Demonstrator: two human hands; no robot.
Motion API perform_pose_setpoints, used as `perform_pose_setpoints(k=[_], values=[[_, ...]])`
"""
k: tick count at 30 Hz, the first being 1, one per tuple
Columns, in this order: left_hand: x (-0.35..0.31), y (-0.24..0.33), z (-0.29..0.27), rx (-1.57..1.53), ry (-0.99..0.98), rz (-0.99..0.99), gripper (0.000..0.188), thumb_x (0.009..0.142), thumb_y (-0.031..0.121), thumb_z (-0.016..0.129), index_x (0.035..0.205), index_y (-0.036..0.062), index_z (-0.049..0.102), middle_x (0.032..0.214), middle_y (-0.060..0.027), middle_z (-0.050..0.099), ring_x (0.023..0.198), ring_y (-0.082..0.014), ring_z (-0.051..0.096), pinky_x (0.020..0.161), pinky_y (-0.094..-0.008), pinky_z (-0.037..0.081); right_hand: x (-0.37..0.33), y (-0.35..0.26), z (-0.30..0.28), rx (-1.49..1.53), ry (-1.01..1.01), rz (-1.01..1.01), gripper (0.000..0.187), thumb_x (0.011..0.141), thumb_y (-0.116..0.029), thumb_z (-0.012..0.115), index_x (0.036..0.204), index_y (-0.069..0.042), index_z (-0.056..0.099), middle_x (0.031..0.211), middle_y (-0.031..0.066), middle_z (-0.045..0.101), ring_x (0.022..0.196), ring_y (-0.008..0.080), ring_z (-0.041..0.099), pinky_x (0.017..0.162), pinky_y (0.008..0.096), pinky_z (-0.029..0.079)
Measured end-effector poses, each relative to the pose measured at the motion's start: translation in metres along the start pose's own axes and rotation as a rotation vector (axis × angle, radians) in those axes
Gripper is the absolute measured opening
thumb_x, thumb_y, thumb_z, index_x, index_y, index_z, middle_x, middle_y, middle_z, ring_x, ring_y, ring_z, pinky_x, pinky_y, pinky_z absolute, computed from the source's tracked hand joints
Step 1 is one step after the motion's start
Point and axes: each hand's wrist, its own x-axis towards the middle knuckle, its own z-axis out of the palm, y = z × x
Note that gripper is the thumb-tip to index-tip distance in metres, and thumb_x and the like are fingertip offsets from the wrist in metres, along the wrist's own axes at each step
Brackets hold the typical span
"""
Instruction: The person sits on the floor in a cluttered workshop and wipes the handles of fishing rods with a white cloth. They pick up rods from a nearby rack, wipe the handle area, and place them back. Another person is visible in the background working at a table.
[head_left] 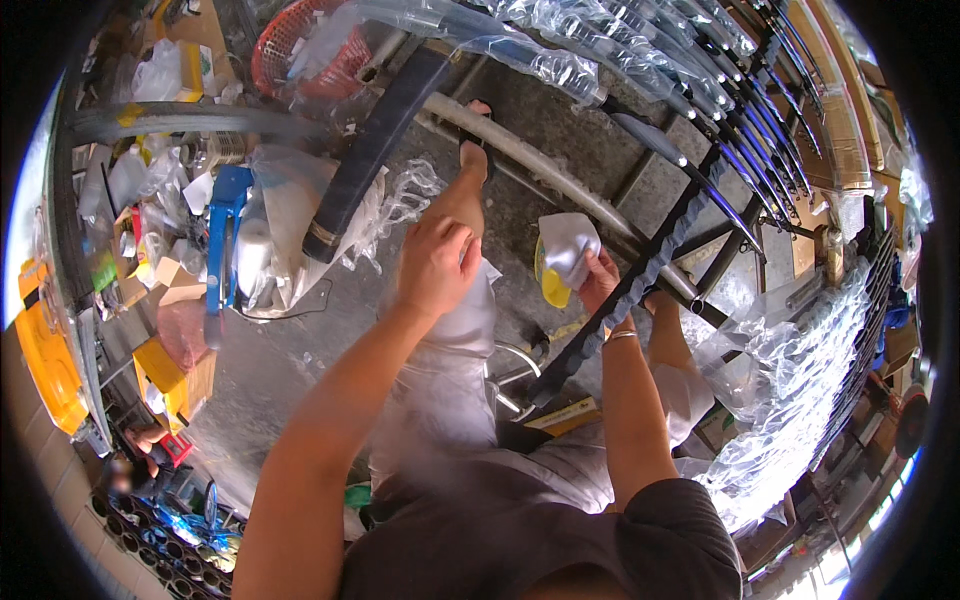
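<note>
Film [560, 72] already sleeves tubes [700, 92] beyond the fingers of my right hand [602, 284], clamped on a white sheet [570, 243] at their tips, while a black bar [380, 150], left of my left hand [437, 265], fingers curled, grip I cannot tell, looks unwrapped.

Looks like a cluttered workshop or packing area. Has a bare grey floor [270, 370], a frame of thick metal tubes [540, 162] and a close row of long dark rods [722, 205], with clear plastic wrap [800, 400] nearby. Also contains cardboard boxes [195, 388], a red plastic basket [275, 65] and a jumble of packaging [160, 175] along the left.
</note>
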Motion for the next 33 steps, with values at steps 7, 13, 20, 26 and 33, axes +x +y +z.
perform_pose_setpoints(k=[7, 13, 20, 26, 33], values=[[0.001, 0.001, -0.004, -0.005, -0.001, 0.006, 0.010, 0.079, 0.013, 0.064, 0.075, 0.0069, 0.057, 0.077, -0.0095, 0.057, 0.075, -0.0304, 0.057, 0.073, -0.0426, 0.043, 0.019, 0.024, -0.102, -0.581, 0.492, -0.185, 0.026, 0.084, -0.009, 0.066, 0.108, -0.002, 0.059, 0.098, 0.0076, 0.063, 0.088, 0.0185, 0.062, 0.077, 0.0342, 0.051], [-0.004, -0.001, -0.001, -0.005, -0.025, -0.027, 0.010, 0.079, 0.012, 0.063, 0.073, 0.0065, 0.057, 0.075, -0.0097, 0.056, 0.074, -0.0306, 0.057, 0.074, -0.0420, 0.044, 0.021, 0.034, -0.088, -1.299, 0.497, -0.276, 0.029, 0.084, -0.005, 0.062, 0.111, 0.000, 0.059, 0.102, 0.0144, 0.064, 0.089, 0.0286, 0.063, 0.077, 0.0375, 0.051], [0.001, 0.002, 0.002, 0.014, -0.078, -0.024, 0.003, 0.078, 0.008, 0.063, 0.078, 0.0057, 0.061, 0.079, -0.0086, 0.060, 0.076, -0.0320, 0.058, 0.071, -0.0410, 0.046, 0.004, 0.020, -0.014, -1.544, 0.255, -0.388, 0.034, 0.082, 0.000, 0.060, 0.116, -0.001, 0.060, 0.116, 0.0220, 0.059, 0.100, 0.0413, 0.060, 0.083, 0.0412, 0.051], [0.004, 0.000, -0.001, 0.040, -0.113, -0.051, 0.003, 0.078, 0.009, 0.062, 0.078, 0.0056, 0.061, 0.080, -0.0093, 0.061, 0.077, -0.0326, 0.058, 0.071, -0.0415, 0.046, 0.013, 0.001, 0.009, -1.606, 0.207, -0.410, 0.043, 0.072, -0.002, 0.071, 0.114, 0.001, 0.060, 0.113, 0.0198, 0.061, 0.100, 0.0392, 0.061, 0.084, 0.0434, 0.051], [0.005, 0.007, -0.002, 0.087, -0.142, -0.058, 0.006, 0.080, 0.010, 0.062, 0.077, 0.0057, 0.059, 0.082, -0.0136, 0.059, 0.079, -0.0374, 0.056, 0.071, -0.0451, 0.045, 0.029, 0.033, -0.044, -1.570, 0.152, -0.453, 0.043, 0.070, -0.010, 0.074, 0.111, -0.001, 0.062, 0.113, 0.0192, 0.062, 0.102, 0.0381, 0.060, 0.085, 0.0424, 0.051]])
